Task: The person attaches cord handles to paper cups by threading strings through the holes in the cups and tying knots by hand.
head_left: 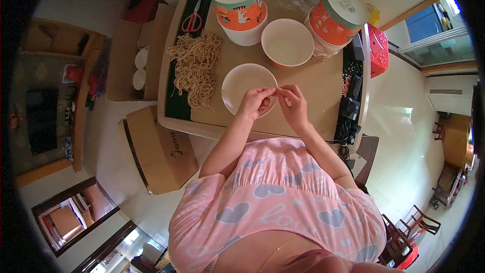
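A white round paper tub stands at the near middle of the table with its mouth upward. My left hand is over its near right side, thumb and forefinger pinched close to the rim. Just right of the rim, my right hand is also closed in a pinch, its fingertips meeting those of the left. What sits between the fingertips is too small to make out. Farther back stands another open white tub. A tangled heap of beige cord pieces lies to the left.
Two stacks of orange-and-green tubs stand upside down at the back. Red-handled scissors lie behind the cord. Black adapters and cables line the right edge. Cardboard boxes stand on the floor at left.
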### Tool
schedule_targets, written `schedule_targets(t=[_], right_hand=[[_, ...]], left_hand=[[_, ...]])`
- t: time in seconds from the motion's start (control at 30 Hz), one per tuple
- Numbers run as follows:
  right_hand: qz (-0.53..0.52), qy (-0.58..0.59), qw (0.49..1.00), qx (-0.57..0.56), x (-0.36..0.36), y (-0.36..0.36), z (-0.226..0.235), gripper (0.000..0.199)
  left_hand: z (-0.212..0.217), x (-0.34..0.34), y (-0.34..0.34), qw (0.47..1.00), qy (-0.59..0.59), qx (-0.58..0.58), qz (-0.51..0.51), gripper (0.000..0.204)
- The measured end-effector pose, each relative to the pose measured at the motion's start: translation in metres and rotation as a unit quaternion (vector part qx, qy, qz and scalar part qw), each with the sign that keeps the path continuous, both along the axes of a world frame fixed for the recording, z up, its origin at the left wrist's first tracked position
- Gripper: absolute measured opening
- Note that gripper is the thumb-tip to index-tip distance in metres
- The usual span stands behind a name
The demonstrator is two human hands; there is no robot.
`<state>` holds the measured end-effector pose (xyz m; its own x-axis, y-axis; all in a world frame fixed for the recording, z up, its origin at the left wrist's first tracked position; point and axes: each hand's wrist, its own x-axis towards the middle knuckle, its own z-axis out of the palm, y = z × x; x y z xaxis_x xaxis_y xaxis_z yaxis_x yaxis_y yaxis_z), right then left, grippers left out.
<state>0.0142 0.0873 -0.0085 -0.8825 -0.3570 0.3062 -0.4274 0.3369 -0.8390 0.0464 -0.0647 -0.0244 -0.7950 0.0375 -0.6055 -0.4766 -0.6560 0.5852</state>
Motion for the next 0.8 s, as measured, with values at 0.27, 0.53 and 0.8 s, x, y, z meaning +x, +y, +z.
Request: schedule_targets(t=[0.27, 0.53, 0.8], right_hand=[[0.04, -0.136, 0.99, -0.014, -0.007, 0.004, 0.007, 0.017], [0.059, -0.162, 0.985, -0.026, -0.017, -0.001, 0.003, 0.007], [0.065, -0.132, 0.989, -0.013, -0.015, -0.005, 0.003, 0.007]], left_hand=[[-0.001, 0.007, -0.011, 0.993, 0.02, -0.106, -0.043, 0.014], [0.023, 0.008, -0.007, 0.988, 0.043, -0.149, -0.004, 0.011], [0.017, 0.009, -0.003, 0.959, 0.079, -0.269, -0.033, 0.011]])
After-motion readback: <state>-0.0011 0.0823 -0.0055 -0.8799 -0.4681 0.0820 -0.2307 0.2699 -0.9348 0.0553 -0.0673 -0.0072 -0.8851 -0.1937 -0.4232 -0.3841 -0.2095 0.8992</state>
